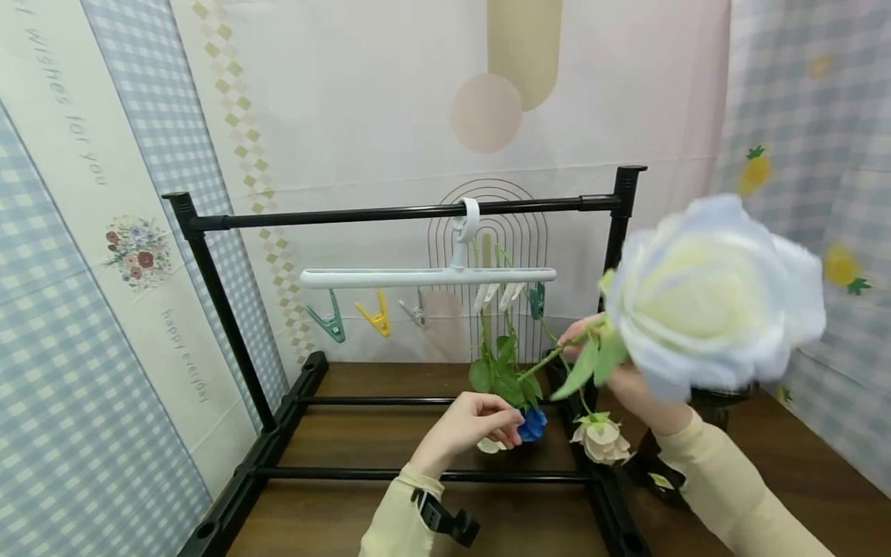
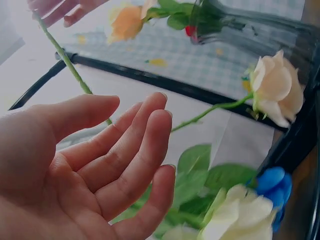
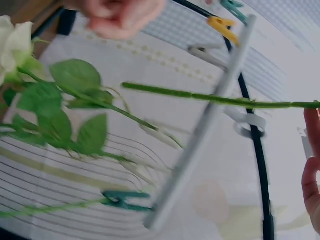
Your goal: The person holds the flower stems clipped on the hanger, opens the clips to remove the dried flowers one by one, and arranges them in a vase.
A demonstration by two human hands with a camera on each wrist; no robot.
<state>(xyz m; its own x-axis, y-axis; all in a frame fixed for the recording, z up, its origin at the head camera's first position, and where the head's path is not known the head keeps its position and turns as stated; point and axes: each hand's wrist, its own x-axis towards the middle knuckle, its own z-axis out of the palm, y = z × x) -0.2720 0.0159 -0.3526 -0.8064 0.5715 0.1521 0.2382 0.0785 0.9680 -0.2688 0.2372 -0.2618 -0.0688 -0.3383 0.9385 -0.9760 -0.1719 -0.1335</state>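
Observation:
My right hand (image 1: 633,391) grips the green stem of a large pale blue-white rose (image 1: 710,302), its bloom toward me and its bare stem pointing left. Beside the stem's free end is my left hand (image 1: 473,429), fingers loosely bent with nothing in them. A white hanger (image 1: 390,278) hooks over the black bar above. Clipped upside down on its right half are a cream rose (image 1: 602,441), a blue flower (image 1: 532,425) and a white rose (image 2: 235,215). On the left half, a green clip (image 1: 330,321), a yellow clip (image 1: 377,313) and a grey clip (image 1: 415,313) hold nothing.
A black rack (image 1: 223,333) stands on the brown wooden table (image 1: 390,441), low crossbars in front. At right, a glass vase (image 2: 240,22) holds an orange rose (image 2: 126,23) and other stems. Printed cloths hang behind and at both sides.

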